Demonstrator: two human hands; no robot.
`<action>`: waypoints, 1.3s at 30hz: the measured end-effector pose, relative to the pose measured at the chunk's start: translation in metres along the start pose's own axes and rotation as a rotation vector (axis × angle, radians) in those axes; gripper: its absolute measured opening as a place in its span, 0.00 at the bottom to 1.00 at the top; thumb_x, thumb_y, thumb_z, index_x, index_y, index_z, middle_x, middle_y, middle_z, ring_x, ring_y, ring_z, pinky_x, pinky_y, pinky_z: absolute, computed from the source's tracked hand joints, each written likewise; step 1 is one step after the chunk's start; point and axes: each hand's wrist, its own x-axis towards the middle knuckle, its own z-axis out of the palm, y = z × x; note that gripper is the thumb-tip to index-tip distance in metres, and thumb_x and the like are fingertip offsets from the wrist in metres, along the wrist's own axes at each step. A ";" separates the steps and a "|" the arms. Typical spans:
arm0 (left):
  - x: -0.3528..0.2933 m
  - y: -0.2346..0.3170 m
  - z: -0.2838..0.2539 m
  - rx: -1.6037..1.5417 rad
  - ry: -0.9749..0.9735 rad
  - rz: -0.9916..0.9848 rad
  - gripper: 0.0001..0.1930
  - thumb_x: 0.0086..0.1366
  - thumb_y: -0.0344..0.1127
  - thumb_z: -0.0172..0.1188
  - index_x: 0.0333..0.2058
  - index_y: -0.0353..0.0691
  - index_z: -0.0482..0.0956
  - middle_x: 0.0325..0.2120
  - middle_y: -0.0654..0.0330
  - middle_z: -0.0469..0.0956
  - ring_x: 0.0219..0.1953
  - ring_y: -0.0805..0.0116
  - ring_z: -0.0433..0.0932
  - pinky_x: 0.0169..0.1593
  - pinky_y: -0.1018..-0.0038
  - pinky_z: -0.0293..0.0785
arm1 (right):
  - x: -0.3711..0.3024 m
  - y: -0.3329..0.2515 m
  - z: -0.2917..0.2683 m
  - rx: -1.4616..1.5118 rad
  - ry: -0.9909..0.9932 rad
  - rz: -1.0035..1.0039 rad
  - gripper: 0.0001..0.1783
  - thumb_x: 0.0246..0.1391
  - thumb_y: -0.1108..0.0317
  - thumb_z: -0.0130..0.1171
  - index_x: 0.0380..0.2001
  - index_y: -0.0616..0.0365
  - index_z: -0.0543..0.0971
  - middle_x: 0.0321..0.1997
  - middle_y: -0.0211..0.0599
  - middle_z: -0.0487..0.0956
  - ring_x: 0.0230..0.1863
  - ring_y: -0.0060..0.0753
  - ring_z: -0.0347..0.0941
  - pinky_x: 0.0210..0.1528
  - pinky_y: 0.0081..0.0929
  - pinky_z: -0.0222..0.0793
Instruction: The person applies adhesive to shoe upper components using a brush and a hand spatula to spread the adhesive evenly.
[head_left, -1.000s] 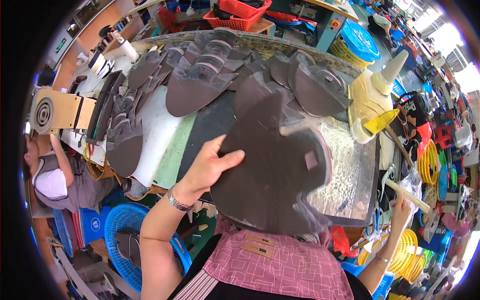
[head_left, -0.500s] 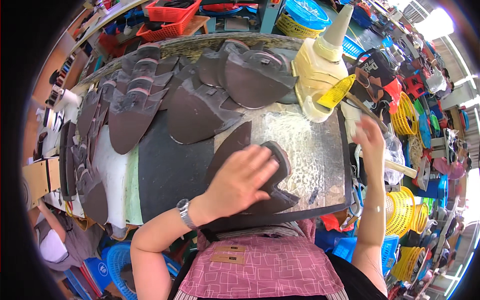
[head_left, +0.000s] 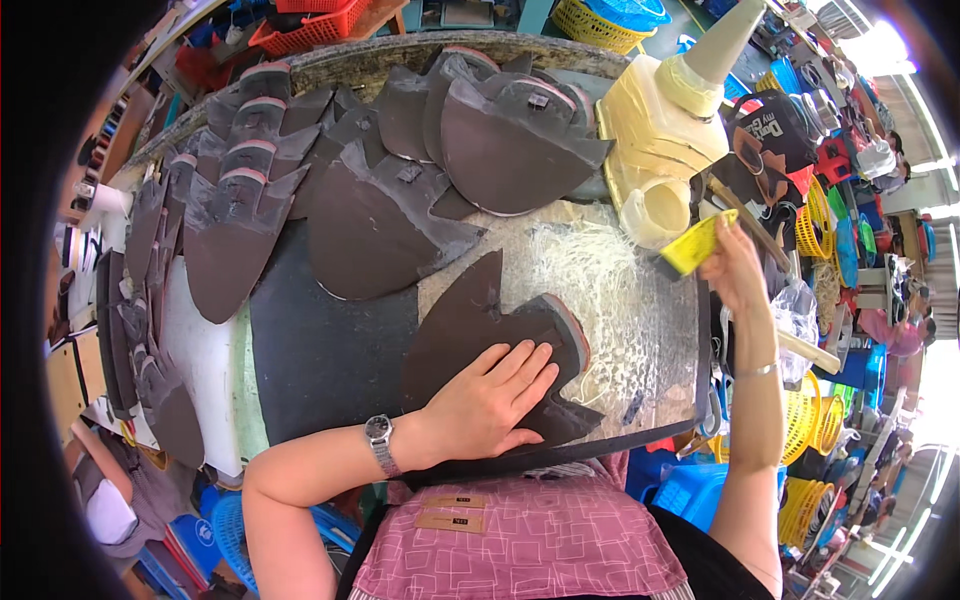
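My left hand (head_left: 495,405) lies flat, fingers stretched out, pressing on a dark brown cut piece (head_left: 450,335) that looks like a shoe upper. A curved, reddish-edged strip (head_left: 572,335) rims the notch in this piece. In my right hand (head_left: 735,270) is a flat yellow glue brush (head_left: 697,243) with a dark lower edge, tilted beside the small round glue cup (head_left: 662,208). That cup adjoins a cream glue bottle (head_left: 655,125) with a long cone spout. Similar brown pieces (head_left: 385,235) with grey smeared edges overlap across the far and left parts of the table.
The worktable (head_left: 330,350) has a dark mat, and a board crusted with dried glue (head_left: 600,270) lies under the work. Tools and a wooden handle (head_left: 808,352) are at the right edge. Yellow baskets (head_left: 800,420) stand beyond. A co-worker's arm (head_left: 103,460) shows at lower left.
My right hand has reached the glue cup and taken hold of the yellow brush, which was leaning in it. My left hand has flattened onto the brown piece.
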 end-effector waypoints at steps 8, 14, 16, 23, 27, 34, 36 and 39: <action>-0.001 -0.001 0.007 -0.019 0.039 0.005 0.34 0.49 0.51 0.60 0.49 0.30 0.66 0.50 0.44 0.64 0.52 0.49 0.64 0.54 0.60 0.60 | -0.019 0.006 0.136 -0.928 -0.280 -0.399 0.15 0.37 0.62 0.62 0.25 0.60 0.70 0.17 0.31 0.72 0.20 0.21 0.67 0.23 0.22 0.63; -0.005 0.000 0.006 -0.030 0.075 -0.002 0.33 0.47 0.48 0.62 0.47 0.31 0.67 0.46 0.45 0.67 0.51 0.49 0.65 0.52 0.61 0.62 | -0.047 0.040 0.121 -0.719 -0.187 -0.456 0.12 0.38 0.66 0.60 0.22 0.58 0.68 0.18 0.33 0.72 0.20 0.22 0.68 0.25 0.21 0.65; -0.003 0.001 0.006 -0.045 0.105 -0.005 0.32 0.46 0.47 0.63 0.46 0.31 0.67 0.43 0.46 0.68 0.51 0.49 0.65 0.51 0.61 0.64 | -0.086 0.070 0.084 -0.492 -0.129 -0.463 0.11 0.37 0.70 0.60 0.20 0.58 0.66 0.18 0.32 0.72 0.22 0.20 0.69 0.26 0.22 0.66; -0.024 0.006 0.019 0.129 0.164 0.127 0.19 0.47 0.41 0.61 0.32 0.33 0.72 0.32 0.53 0.69 0.39 0.58 0.69 0.43 0.70 0.68 | -0.100 0.034 0.130 -0.414 -0.104 -0.410 0.13 0.40 0.72 0.63 0.25 0.58 0.68 0.23 0.33 0.74 0.23 0.20 0.69 0.26 0.20 0.66; -0.028 0.013 0.009 0.168 0.094 0.133 0.21 0.46 0.44 0.61 0.32 0.31 0.73 0.29 0.54 0.70 0.34 0.60 0.70 0.38 0.74 0.70 | -0.083 0.059 0.151 -0.626 -0.115 -0.660 0.15 0.37 0.68 0.66 0.23 0.56 0.68 0.22 0.34 0.75 0.20 0.24 0.71 0.23 0.23 0.67; -0.039 0.017 0.000 0.127 0.054 0.127 0.29 0.42 0.46 0.63 0.37 0.25 0.72 0.34 0.50 0.70 0.35 0.59 0.71 0.43 0.71 0.71 | -0.171 0.056 0.096 -0.771 -0.221 -0.555 0.16 0.33 0.70 0.69 0.21 0.56 0.69 0.16 0.33 0.74 0.17 0.22 0.72 0.19 0.19 0.67; -0.041 0.020 -0.004 0.112 0.013 0.113 0.29 0.42 0.45 0.62 0.37 0.25 0.72 0.34 0.50 0.71 0.36 0.58 0.70 0.43 0.71 0.71 | -0.158 0.048 0.106 -0.660 -0.057 -0.450 0.10 0.36 0.73 0.66 0.21 0.59 0.72 0.15 0.32 0.75 0.18 0.17 0.71 0.19 0.18 0.66; -0.036 0.027 0.002 0.219 -0.022 0.117 0.27 0.44 0.44 0.61 0.37 0.24 0.72 0.35 0.48 0.71 0.36 0.58 0.70 0.43 0.71 0.71 | -0.103 0.030 0.154 -0.757 -0.197 -0.327 0.08 0.47 0.68 0.56 0.27 0.62 0.75 0.15 0.36 0.74 0.17 0.23 0.71 0.21 0.22 0.65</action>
